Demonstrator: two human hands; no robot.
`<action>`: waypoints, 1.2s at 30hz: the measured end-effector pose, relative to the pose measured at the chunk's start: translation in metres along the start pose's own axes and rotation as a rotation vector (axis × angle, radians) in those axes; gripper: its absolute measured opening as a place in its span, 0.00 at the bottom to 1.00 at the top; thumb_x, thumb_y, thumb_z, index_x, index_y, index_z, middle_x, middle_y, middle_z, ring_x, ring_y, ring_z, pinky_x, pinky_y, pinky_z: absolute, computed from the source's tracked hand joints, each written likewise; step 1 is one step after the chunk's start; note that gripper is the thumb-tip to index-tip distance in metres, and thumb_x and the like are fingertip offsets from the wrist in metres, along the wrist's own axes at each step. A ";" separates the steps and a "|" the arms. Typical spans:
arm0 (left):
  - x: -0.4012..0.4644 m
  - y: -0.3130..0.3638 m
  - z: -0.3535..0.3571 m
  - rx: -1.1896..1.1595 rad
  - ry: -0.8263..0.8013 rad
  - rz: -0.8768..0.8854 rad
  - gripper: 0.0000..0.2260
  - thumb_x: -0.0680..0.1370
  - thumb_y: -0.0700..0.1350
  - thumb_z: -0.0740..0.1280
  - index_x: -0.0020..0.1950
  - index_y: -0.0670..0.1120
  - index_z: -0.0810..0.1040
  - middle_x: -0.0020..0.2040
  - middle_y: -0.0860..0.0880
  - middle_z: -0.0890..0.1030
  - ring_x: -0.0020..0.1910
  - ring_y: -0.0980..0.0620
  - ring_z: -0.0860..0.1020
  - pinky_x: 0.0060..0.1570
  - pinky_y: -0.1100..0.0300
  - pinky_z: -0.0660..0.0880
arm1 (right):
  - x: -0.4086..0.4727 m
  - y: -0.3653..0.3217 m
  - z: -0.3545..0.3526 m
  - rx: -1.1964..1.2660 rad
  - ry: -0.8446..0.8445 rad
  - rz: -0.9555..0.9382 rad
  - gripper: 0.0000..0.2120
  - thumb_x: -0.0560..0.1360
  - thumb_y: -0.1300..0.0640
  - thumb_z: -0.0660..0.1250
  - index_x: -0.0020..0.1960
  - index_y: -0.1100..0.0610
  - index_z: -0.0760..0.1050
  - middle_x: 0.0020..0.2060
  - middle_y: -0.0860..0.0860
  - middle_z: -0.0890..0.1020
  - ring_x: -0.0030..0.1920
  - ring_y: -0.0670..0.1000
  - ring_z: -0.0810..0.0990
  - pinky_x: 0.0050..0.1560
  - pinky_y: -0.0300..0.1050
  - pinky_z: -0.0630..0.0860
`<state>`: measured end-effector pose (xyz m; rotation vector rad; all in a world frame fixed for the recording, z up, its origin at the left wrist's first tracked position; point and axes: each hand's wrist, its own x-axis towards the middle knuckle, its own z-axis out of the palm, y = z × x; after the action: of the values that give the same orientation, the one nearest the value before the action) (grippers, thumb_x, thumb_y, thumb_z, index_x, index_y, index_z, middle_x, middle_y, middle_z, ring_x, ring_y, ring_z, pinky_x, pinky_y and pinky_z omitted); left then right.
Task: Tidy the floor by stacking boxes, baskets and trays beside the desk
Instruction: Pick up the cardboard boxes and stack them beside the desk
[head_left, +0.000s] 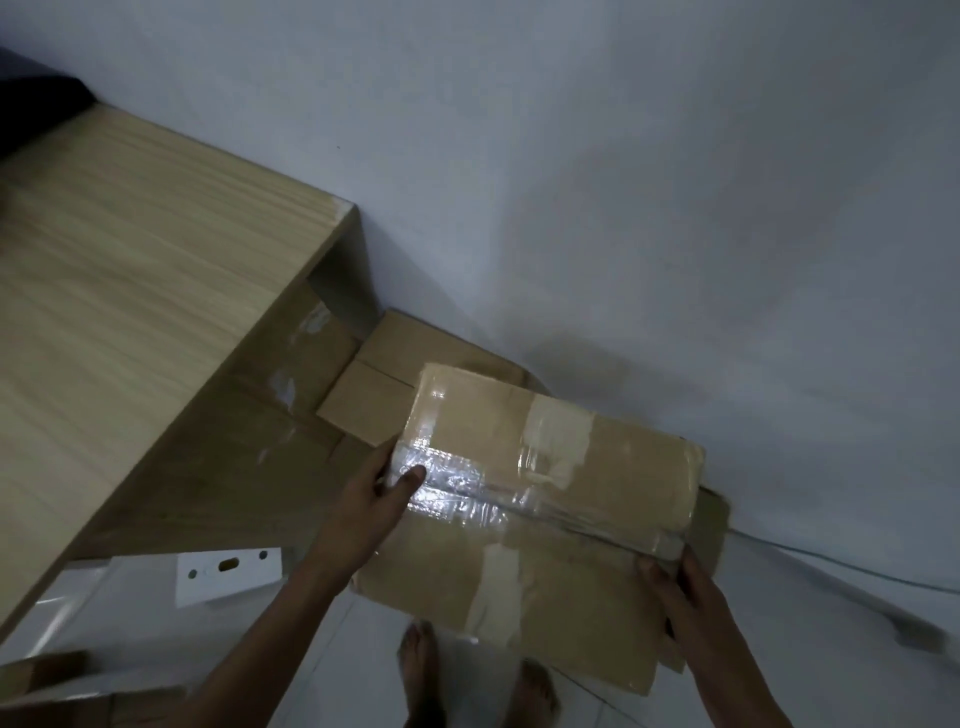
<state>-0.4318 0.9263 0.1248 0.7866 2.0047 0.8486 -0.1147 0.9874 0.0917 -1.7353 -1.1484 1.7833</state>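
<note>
we hold the taped cardboard box (540, 499) above the floor beside the wooden surface (130, 291), left hand (374, 493) gripping its left end, right hand (680, 597) clamped on its right corner, over flat boxes (384, 374) by the wall.

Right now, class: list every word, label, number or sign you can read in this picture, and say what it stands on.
None can be read.
Held box: only tape and shiny plastic wrap, no print showing.
Boxes behind it: plain cardboard.
White bracket: holes only, no marking.
Desk: bare wood grain.
The picture is dim and blurred, so any small print would be lost.
</note>
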 end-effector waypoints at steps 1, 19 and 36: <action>0.007 0.001 -0.008 -0.002 0.028 0.001 0.16 0.78 0.48 0.67 0.64 0.62 0.72 0.52 0.66 0.80 0.52 0.70 0.76 0.47 0.72 0.71 | 0.004 -0.007 0.010 -0.007 -0.015 -0.005 0.24 0.78 0.49 0.63 0.73 0.45 0.64 0.64 0.45 0.72 0.67 0.54 0.70 0.64 0.56 0.70; 0.162 -0.023 -0.072 0.097 0.083 -0.058 0.20 0.80 0.49 0.62 0.71 0.46 0.69 0.67 0.45 0.74 0.66 0.45 0.72 0.57 0.61 0.66 | 0.096 -0.042 0.133 -0.001 -0.060 -0.018 0.18 0.79 0.55 0.63 0.68 0.50 0.71 0.56 0.48 0.81 0.53 0.50 0.81 0.46 0.46 0.78; 0.154 -0.062 -0.074 0.563 0.164 0.385 0.27 0.77 0.54 0.64 0.75 0.50 0.62 0.73 0.46 0.65 0.73 0.46 0.62 0.68 0.51 0.62 | 0.108 -0.038 0.156 0.055 -0.008 -0.002 0.14 0.80 0.54 0.62 0.65 0.43 0.70 0.54 0.43 0.80 0.51 0.46 0.80 0.40 0.43 0.76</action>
<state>-0.5829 0.9873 0.0439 1.4982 2.3112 0.5628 -0.2900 1.0491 0.0369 -1.6966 -1.0930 1.8051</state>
